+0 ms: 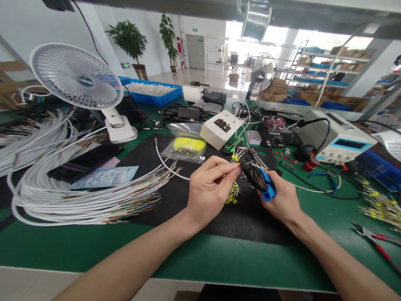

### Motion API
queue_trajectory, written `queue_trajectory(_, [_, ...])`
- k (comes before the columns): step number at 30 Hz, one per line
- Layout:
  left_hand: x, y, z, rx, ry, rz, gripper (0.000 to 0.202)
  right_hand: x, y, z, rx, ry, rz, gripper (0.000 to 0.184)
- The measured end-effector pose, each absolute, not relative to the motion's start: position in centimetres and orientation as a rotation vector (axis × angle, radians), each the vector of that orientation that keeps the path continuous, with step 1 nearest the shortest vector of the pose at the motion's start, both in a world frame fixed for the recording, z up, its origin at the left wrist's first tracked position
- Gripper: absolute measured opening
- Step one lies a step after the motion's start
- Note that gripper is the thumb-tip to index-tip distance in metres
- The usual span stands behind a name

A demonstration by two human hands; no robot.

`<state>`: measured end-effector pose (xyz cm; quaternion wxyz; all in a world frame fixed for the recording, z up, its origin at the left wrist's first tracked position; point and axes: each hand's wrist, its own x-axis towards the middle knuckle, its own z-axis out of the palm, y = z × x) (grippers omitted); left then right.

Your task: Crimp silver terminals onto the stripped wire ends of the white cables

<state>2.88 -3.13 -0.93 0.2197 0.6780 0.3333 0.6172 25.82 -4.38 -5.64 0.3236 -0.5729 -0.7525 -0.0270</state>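
My right hand (285, 198) is wrapped round the blue handles of black-headed crimping pliers (255, 173). Close against the plier jaws, my left hand (208, 188) is closed with thumb and forefinger pinched together. A white cable (169, 165) with a bare-wired end runs into this hand from the left; its other end is hidden by the fingers. Below and behind the fingertips lie small yellow-sleeved terminals (232, 194) on the black mat (238, 225).
White cables (78, 205) with stripped ends fill the left side. Behind my hands are a bag of yellow pieces (189, 144) and a switch box (222, 128). A fan (78, 77) stands back left; a power supply (341, 138) and red-handled cutters (376, 242) are right.
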Motion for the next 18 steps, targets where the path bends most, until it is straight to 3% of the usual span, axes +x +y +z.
queue_trajectory(10, [2.8,-2.8,-1.5,1.955,0.933,1.715,0.011,25.6,-3.9,-6.1,-1.491,-1.951,-0.127,0.020])
queue_trajectory(18, [2.8,-2.8,-1.8,1.995,0.900,1.768,0.018,26.0,-4.3,-4.3,-1.362,-2.032,-0.115,0.070])
